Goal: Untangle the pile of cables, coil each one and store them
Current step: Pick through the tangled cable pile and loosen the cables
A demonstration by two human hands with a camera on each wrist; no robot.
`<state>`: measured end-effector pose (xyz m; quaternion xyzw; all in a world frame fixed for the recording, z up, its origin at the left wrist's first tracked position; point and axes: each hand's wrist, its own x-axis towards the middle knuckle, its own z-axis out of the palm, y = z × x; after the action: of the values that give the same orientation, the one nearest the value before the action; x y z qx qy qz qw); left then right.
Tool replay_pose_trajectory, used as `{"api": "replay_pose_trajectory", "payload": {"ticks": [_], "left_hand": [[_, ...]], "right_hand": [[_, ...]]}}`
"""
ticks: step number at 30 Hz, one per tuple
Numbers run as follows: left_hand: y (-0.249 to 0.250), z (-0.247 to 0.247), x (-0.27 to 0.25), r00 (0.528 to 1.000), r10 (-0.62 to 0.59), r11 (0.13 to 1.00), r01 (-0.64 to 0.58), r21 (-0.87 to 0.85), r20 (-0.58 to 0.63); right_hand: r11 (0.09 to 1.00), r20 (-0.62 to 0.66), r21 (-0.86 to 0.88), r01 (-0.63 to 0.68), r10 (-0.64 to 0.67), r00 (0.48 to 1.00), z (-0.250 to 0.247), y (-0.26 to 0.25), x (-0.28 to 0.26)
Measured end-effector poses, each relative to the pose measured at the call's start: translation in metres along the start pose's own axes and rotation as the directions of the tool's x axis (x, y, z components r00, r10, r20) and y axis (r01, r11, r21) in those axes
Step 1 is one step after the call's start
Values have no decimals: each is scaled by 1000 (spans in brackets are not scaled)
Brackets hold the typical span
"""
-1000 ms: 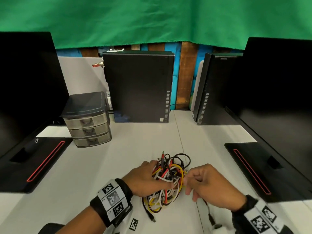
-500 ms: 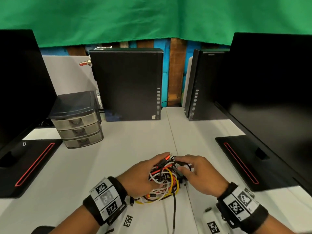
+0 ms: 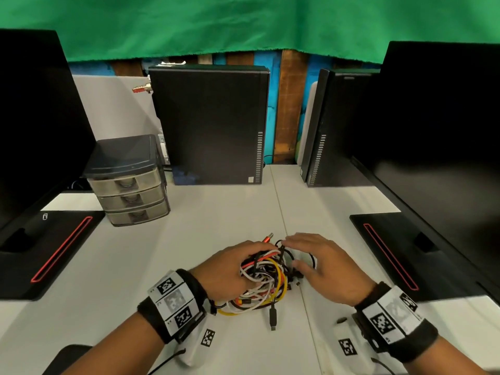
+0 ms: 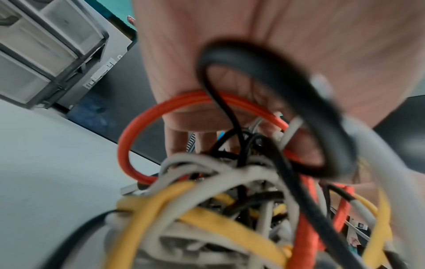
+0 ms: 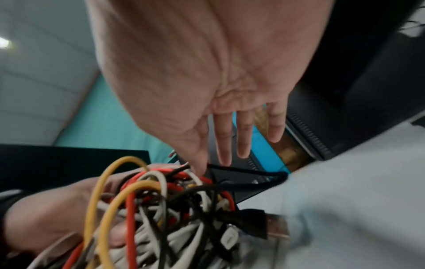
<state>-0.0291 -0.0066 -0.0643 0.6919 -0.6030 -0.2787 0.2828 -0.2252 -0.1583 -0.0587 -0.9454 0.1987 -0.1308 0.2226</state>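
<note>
Many cables, white, yellow, orange-red and black, are knotted into one pile of cables (image 3: 266, 280) lying on the white table (image 3: 216, 212) between both hands, a black plug trailing toward the near edge. Left hand (image 3: 227, 272) curls its fingers into the pile's left side, gripping the strands. Right hand (image 3: 322, 269) is spread flat with straight fingers just over the pile's right side, its forefinger at a black loop.

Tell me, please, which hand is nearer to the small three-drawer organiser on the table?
The left hand. It grips the cable tangle just right of and in front of the drawer organiser. The right hand hovers open on the tangle's far side, farther away.
</note>
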Motion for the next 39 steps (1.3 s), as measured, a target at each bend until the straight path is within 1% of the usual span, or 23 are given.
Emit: {"api": "replay_pose_trajectory", "payload": {"ticks": [1,4,6,7,8,9,10,11,12,13,15,16,17,18,19,20,21,23,25,28,31,36,39], "left_hand": [[0,-1,-1,1000,-2,1000,2,-1,5],[-2,-6,-3,999,-8,1000,8,1,37],[-4,-9,-4,999,-20,999,22,-25,50],[-5,-10,-4,998,-30,998,33,-49,50],[-5,-11,-4,998,-36,997,39,-70,45],[-6,-12,-4,999,-37,996,40,-85,38],[-6,-12,-4,999,-36,995,39,-94,34],[-5,-12,-4,999,-38,994,41,-100,34],[-5,-12,-3,998,-43,994,46,-103,39],[-5,-13,-3,998,-47,993,52,-103,46],[-6,-13,-2,997,-53,994,58,-96,55],[-7,-13,-2,997,-54,993,59,-97,60],[-7,-13,-2,996,-55,993,62,-101,63],[-8,-13,-1,996,-57,993,64,-103,64],[-9,-13,-1,996,-61,993,66,-102,59],[-11,-13,0,997,-68,992,73,-101,47],[-13,-14,0,996,-79,992,81,-101,29],[-16,-16,1,994,-106,991,104,-89,-19],[-18,-19,0,989,-130,990,126,-63,-65],[-18,-22,-1,979,-166,985,160,-59,-116],[-22,-24,0,975,-188,980,178,-85,-117],[-28,-23,-1,979,-186,975,174,-138,-81],[-28,-24,-1,983,-174,972,163,-169,-52]], "right_hand": [[1000,0,-4,15,-15,1000,0,-4,0],[997,8,70,-35,35,999,-9,-10,-1],[987,-21,125,-105,108,994,-16,-6,-1],[967,-76,167,-193,208,975,-19,-2,1],[921,-127,247,-300,338,933,-22,3,3],[859,-141,334,-388,452,881,-23,9,4],[802,-127,393,-449,531,838,-23,15,4],[788,-108,377,-487,559,822,-22,20,4],[810,-92,305,-501,549,831,-21,24,3],[846,-62,206,-492,513,856,-20,25,1],[921,52,47,-386,383,922,-15,18,-2],[952,75,10,-305,303,950,-13,11,-3],[980,56,-4,-199,199,978,-11,2,-3],[995,0,-24,-93,93,996,-7,-5,-3],[998,-55,-44,-37,35,998,-4,-11,-3],[999,-80,-47,-24,20,997,-2,-17,-3],[998,-60,-41,-48,45,997,-2,-21,-4],[991,82,-35,-130,133,988,1,-24,-7],[985,162,-35,-169,173,972,3,-21,-8],[978,120,80,-191,180,976,1,-14,-7],[953,62,213,-213,205,977,-7,-7,-2],[929,60,278,-243,236,970,-8,3,-2],[925,32,313,-217,218,975,1,1,-1]]}}
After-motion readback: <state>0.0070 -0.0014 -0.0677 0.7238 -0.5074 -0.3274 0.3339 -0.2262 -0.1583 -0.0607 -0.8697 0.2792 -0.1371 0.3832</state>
